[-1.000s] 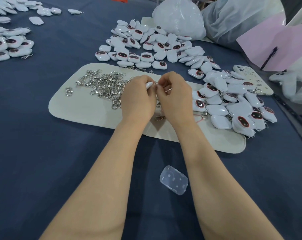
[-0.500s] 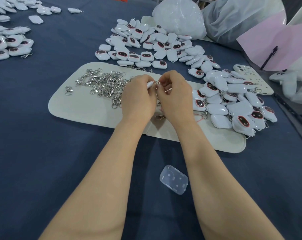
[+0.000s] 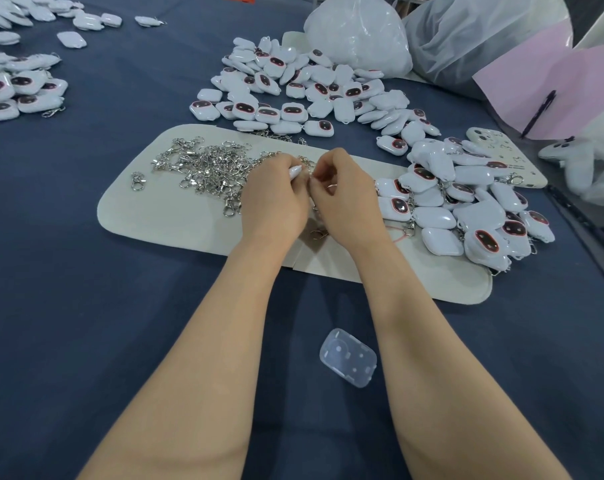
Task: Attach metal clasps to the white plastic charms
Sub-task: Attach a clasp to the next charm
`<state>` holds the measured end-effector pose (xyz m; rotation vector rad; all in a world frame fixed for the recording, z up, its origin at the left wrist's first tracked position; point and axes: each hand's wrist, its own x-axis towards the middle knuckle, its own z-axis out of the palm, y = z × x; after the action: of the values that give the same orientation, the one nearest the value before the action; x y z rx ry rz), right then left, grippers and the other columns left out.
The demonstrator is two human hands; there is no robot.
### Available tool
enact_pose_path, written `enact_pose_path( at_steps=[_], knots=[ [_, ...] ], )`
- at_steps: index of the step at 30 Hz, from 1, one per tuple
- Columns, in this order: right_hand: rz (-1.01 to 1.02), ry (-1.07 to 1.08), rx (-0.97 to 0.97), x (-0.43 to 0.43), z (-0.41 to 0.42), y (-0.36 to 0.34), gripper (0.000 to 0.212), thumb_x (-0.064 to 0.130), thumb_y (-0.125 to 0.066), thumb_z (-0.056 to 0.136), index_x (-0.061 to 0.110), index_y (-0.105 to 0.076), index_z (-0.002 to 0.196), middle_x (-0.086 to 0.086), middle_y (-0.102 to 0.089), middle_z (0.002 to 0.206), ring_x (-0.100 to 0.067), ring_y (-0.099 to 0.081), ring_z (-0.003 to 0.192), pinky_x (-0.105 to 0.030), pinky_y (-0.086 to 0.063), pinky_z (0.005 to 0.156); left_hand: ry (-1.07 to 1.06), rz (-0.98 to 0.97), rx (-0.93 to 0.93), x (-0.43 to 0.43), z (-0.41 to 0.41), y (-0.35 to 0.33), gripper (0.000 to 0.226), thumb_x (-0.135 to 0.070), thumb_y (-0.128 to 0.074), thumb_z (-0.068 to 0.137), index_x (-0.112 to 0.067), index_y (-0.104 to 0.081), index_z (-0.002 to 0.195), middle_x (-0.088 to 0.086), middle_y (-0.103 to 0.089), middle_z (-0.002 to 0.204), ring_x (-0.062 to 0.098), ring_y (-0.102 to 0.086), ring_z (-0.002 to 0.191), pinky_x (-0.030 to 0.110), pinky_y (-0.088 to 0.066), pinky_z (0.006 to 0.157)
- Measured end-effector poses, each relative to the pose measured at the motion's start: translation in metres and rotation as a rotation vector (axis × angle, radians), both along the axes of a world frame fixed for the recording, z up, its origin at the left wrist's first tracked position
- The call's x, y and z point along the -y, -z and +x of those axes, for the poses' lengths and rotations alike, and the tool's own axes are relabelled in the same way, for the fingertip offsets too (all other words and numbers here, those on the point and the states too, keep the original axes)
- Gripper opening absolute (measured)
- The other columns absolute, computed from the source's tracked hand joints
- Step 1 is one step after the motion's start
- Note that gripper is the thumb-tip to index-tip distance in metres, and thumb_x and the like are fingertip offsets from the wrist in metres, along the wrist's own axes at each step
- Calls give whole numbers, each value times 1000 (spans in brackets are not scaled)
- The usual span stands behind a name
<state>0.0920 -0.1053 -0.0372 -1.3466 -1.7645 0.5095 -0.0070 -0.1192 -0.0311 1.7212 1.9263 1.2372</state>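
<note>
My left hand grips a white plastic charm, of which only one end shows above my fingers. My right hand is pressed close beside it, its fingers curled and pinching a small metal clasp that is mostly hidden. Both hands hover over a pale grey mat. A heap of loose silver clasps lies on the mat left of my hands. White charms with dark faces and clasps attached are piled at the right. A further pile of charms lies behind the mat.
A clear plastic case lies on the dark blue cloth between my forearms. More charms sit at the far left. A phone in a pale case, plastic bags and a pink sheet crowd the back right.
Both hands stay together at the same spot over the mat; only the fingers have shifted slightly around the charm and clasp.
</note>
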Motion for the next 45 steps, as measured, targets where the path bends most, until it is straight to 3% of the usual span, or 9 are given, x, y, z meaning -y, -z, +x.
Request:
enact_pose_path(
  at_steps=[9, 14, 18, 20, 23, 29, 34, 40, 45],
  knots=[
    [-30, 22, -110, 1, -4, 0, 11, 6, -55, 90, 15, -49, 89, 12, -52, 76, -5, -50, 70, -12, -40, 65, -9, 48, 57, 0, 1, 1, 16, -16, -52, 93, -7, -64, 97, 6, -67, 97, 23, -57, 88, 28, -38, 73],
    [-185, 68, -364, 0, -10, -4, 6, 8, -59, 89, 13, -55, 91, -4, -64, 90, -20, -63, 87, -29, -52, 81, -16, 131, 99, 0, 2, 0, 14, -14, -51, 93, -9, -64, 91, -1, -62, 86, 14, -49, 76, 21, -30, 63],
    [-226, 86, -445, 2, -12, -7, 5, 12, -60, 90, 14, -57, 87, -15, -67, 93, -21, -63, 78, -22, -51, 59, -17, 165, 155, 0, 2, -3, 12, -14, -52, 94, -10, -64, 92, -6, -58, 84, 11, -49, 77, 15, -30, 63],
    [-229, 90, -464, 2, -11, -8, 6, 12, -60, 90, 14, -56, 86, -15, -67, 93, -21, -61, 77, -25, -50, 59, -10, 172, 171, 1, 2, -4, 12, -13, -53, 93, -10, -65, 92, -7, -57, 83, 10, -49, 76, 13, -30, 62],
    [-204, 94, -452, 2, -11, -8, 10, 11, -61, 88, 16, -55, 82, -6, -63, 83, -16, -57, 76, -28, -48, 70, 3, 184, 194, 1, 4, -4, 12, -11, -54, 92, -9, -65, 91, -7, -57, 80, 10, -49, 73, 9, -32, 60],
    [-50, 97, -257, 3, -8, -5, 13, 11, -59, 87, 19, -53, 79, 13, -55, 71, -2, -51, 65, -17, -45, 66, 28, 142, 103, -1, 1, 0, 14, -15, -54, 92, -7, -65, 91, -3, -59, 82, 15, -50, 75, 22, -35, 64],
    [-28, 98, -293, 3, -9, -4, 10, 11, -59, 88, 19, -54, 85, 14, -57, 76, 0, -54, 70, -14, -47, 69, 21, 165, 180, 1, 1, -2, 12, -14, -54, 92, -8, -65, 91, -5, -59, 81, 13, -51, 75, 19, -35, 64],
    [-102, 98, -367, 0, -9, -5, 20, 10, -59, 88, 25, -53, 78, 5, -62, 82, -14, -60, 81, -33, -51, 80, 38, 153, 255, 1, 2, -4, 9, -14, -58, 90, -9, -66, 88, -9, -56, 72, 4, -48, 64, 5, -34, 58],
    [-34, 97, -277, 0, -7, -5, 13, 8, -57, 90, 19, -53, 84, 13, -58, 78, -9, -58, 78, -26, -50, 80, 28, 112, 211, -1, 2, -1, 12, -16, -60, 87, -6, -67, 87, -4, -59, 74, 14, -52, 69, 18, -35, 59]
  ],
)
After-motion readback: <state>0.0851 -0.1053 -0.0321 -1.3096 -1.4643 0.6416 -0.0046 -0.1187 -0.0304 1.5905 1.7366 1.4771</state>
